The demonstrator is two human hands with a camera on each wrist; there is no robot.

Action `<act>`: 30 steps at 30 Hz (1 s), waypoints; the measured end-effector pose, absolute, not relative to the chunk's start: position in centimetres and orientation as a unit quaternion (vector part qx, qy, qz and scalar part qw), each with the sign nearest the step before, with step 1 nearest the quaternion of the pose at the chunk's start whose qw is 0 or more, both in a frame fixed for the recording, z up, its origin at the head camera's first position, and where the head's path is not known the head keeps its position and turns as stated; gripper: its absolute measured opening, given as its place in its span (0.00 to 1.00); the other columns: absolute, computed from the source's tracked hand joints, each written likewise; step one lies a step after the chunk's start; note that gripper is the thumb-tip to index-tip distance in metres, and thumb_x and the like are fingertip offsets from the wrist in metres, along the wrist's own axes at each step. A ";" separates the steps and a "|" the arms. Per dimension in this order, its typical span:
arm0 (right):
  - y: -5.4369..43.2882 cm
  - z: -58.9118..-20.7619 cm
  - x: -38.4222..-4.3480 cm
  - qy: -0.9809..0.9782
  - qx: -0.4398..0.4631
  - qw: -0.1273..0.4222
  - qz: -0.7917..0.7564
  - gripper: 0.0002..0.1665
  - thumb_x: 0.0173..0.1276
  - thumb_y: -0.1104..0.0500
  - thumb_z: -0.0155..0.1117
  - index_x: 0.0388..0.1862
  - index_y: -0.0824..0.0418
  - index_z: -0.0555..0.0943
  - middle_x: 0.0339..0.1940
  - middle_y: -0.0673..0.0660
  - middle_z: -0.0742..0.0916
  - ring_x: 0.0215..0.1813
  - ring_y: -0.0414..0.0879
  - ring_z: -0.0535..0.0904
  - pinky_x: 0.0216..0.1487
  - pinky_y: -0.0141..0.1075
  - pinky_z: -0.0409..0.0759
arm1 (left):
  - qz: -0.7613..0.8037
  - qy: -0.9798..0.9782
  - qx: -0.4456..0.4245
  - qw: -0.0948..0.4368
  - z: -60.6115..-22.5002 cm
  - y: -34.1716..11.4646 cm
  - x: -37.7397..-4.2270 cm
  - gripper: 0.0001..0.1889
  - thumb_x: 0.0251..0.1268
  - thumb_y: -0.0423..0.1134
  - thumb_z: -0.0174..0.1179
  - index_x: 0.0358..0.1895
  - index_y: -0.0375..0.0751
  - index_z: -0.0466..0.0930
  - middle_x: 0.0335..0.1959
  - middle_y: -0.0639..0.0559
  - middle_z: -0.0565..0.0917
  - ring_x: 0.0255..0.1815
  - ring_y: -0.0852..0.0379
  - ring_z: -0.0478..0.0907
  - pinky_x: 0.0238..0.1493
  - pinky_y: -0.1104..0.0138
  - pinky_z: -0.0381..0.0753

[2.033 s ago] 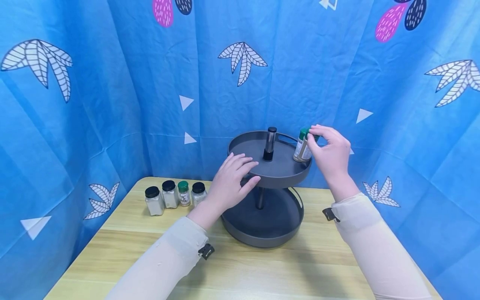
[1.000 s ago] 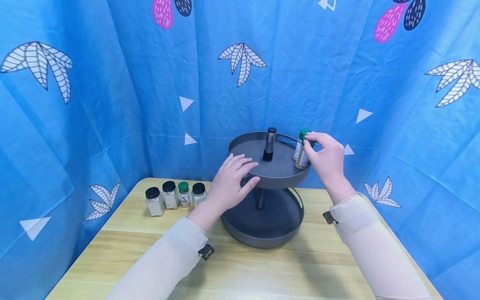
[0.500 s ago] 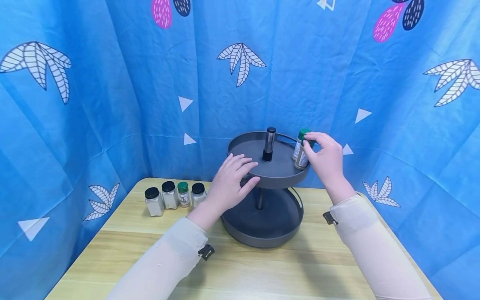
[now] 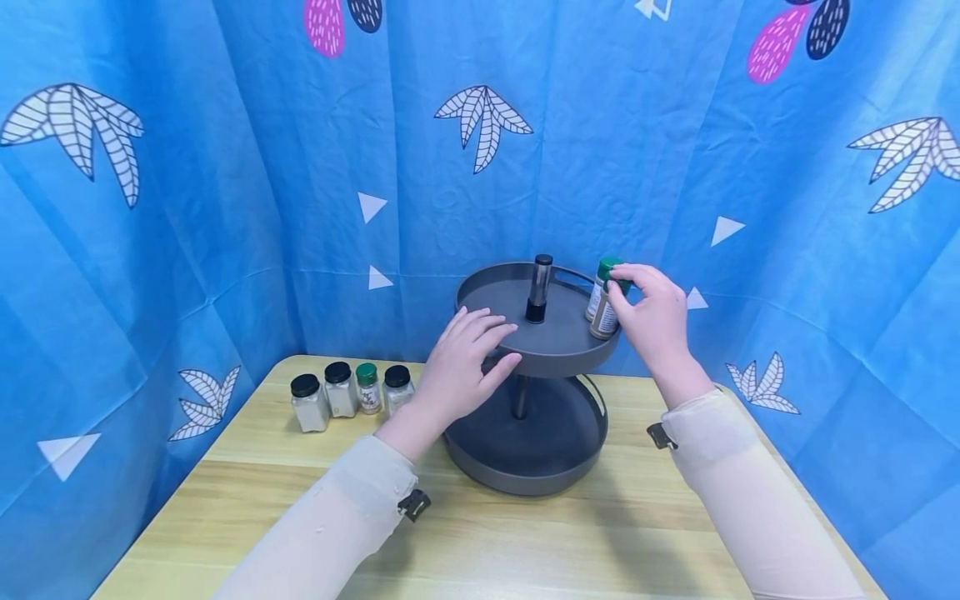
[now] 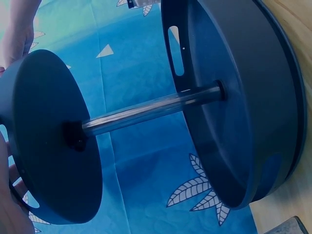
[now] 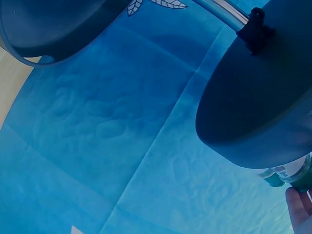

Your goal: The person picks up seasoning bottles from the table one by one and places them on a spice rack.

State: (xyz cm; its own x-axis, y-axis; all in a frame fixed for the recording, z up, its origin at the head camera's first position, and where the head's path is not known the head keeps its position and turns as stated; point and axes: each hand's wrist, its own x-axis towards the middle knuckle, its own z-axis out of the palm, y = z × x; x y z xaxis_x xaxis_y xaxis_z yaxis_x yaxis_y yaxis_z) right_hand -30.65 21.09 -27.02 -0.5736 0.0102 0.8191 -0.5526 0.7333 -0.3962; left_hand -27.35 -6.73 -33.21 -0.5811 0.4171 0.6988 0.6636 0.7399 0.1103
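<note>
A dark grey two-tier round tray stand (image 4: 555,364) stands on the wooden table. On the right of its upper tier, two green-capped spice bottles sit side by side: a rear bottle (image 4: 593,302) and a front bottle (image 4: 603,321). My right hand (image 4: 656,312) pinches the front bottle's green cap between thumb and fingers. In the right wrist view, fingertips (image 6: 298,207) show at that cap, below the tier. At the upper tier's left rim, my left hand (image 4: 461,367) rests with fingers spread. Part of it shows beside the rim's handle slot in the left wrist view.
Left of the stand, several jars are lined up: black-capped jars (image 4: 310,410) and a green-capped bottle (image 4: 368,395). The left forearm partly covers the rightmost jar (image 4: 397,387). A black-topped post (image 4: 540,287) rises from the upper tier. A blue curtain (image 4: 480,208) hangs behind the table.
Since two seconds ago, my right hand has brought the front bottle slightly nearer and lower, down onto the upper tier. Over the last second nothing has visibly moved. The left hand has stayed put.
</note>
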 end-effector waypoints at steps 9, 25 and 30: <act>21.0 -27.1 -30.7 -0.826 0.163 0.432 0.324 0.12 0.68 0.64 0.68 0.50 0.64 0.87 0.53 0.61 0.87 0.57 0.56 0.82 0.58 0.53 0.81 | -0.182 -0.870 -0.309 0.338 -33.3 -6.7 -27.5 0.26 0.76 0.60 0.49 0.65 0.50 0.79 0.65 0.51 0.78 0.73 0.52 0.65 0.80 0.55 0.47; 21.0 -26.9 -30.2 -0.825 0.162 0.432 0.327 0.13 0.69 0.63 0.67 0.51 0.64 0.87 0.55 0.61 0.87 0.59 0.57 0.81 0.60 0.54 0.79 | -0.182 -0.872 -0.307 0.334 -33.4 -6.7 -27.4 0.26 0.76 0.60 0.49 0.65 0.51 0.79 0.65 0.52 0.78 0.74 0.53 0.65 0.80 0.56 0.46; 21.1 -26.8 -29.9 -0.822 0.163 0.437 0.327 0.13 0.69 0.64 0.67 0.51 0.64 0.87 0.55 0.61 0.87 0.59 0.56 0.81 0.61 0.54 0.78 | -0.183 -0.870 -0.309 0.337 -33.3 -6.8 -27.3 0.26 0.76 0.60 0.49 0.65 0.51 0.79 0.65 0.52 0.79 0.74 0.53 0.65 0.80 0.57 0.46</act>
State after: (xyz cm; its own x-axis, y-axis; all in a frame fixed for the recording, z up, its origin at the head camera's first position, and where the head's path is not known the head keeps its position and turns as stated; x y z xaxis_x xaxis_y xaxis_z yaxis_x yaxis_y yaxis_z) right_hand -29.91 21.08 -26.77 -0.5655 0.0180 0.8246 -0.5526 0.7338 -0.3951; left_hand -27.30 -6.79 -33.32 -0.5823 0.4140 0.6996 0.6612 0.7419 0.1113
